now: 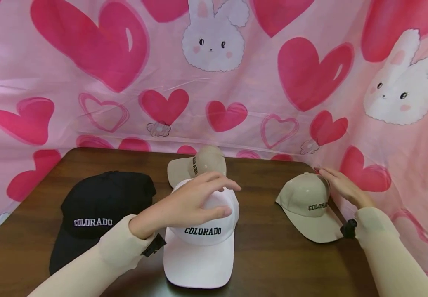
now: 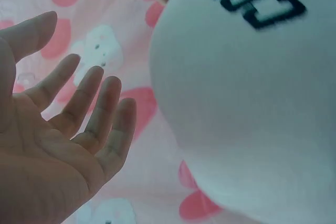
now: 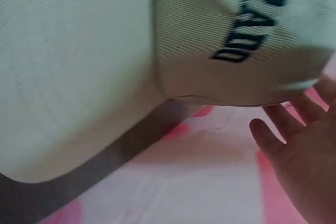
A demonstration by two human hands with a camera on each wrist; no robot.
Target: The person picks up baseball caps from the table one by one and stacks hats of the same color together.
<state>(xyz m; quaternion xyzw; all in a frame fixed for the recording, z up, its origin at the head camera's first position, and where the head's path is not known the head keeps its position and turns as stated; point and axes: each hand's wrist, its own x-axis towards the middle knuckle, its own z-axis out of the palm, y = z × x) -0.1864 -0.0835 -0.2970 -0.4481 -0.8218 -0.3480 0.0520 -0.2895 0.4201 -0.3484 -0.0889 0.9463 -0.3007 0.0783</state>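
Observation:
My left hand (image 1: 187,202) hovers over the white cap (image 1: 200,262), fingers spread and a little bent, with nothing in it. In the left wrist view its palm and fingers stand apart from the cap's crown (image 2: 247,98). The white cap reads COLORADO in black, its brim toward me. On the right, my right hand (image 1: 341,185) lies along the far side of a beige cap (image 1: 303,194), which also bears dark lettering. In the right wrist view the loosely extended fingers (image 3: 281,124) are at that cap's lower edge; the thumb is hidden.
A black cap (image 1: 106,194) with light COLORADO lettering sits at the left of the brown wooden table (image 1: 266,255). Behind the white cap stands another beige cap (image 1: 211,159), partly covered by it. A pink cloth (image 1: 254,86) with hearts and rabbits hangs around the table.

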